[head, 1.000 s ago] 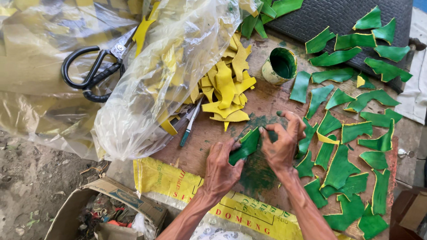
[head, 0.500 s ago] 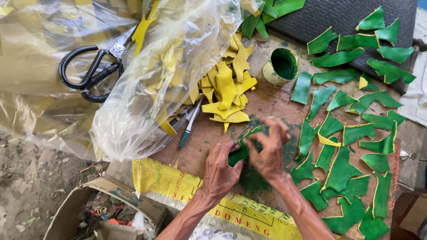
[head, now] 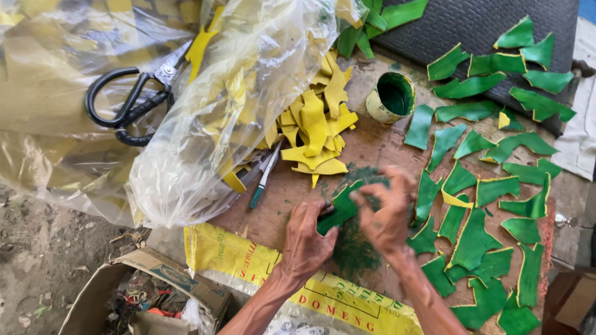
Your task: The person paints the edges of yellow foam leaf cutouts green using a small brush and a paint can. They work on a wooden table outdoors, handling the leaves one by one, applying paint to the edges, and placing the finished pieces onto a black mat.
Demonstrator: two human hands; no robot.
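Note:
My left hand (head: 307,239) presses down on a curved leaf-shaped piece (head: 340,206), painted green, on a paint-stained wooden board (head: 366,149). My right hand (head: 385,211) is blurred over the same piece, rubbing green paint onto it with its fingers. A small tin of green paint (head: 390,97) stands beyond the hands. A heap of unpainted yellow pieces (head: 313,133) lies to the left of the tin, spilling from a clear plastic bag (head: 211,124).
Several green-painted pieces (head: 490,186) are spread out to the right, some on a dark ribbed mat (head: 472,25). Black-handled scissors (head: 133,99) rest on the plastic. A pen-like tool (head: 264,177) lies near the bag. A yellow sack (head: 261,267) and cardboard box (head: 149,291) sit below.
My right hand has moved back and forth over the green piece, now blurred with motion. My left hand has kept holding the piece in place.

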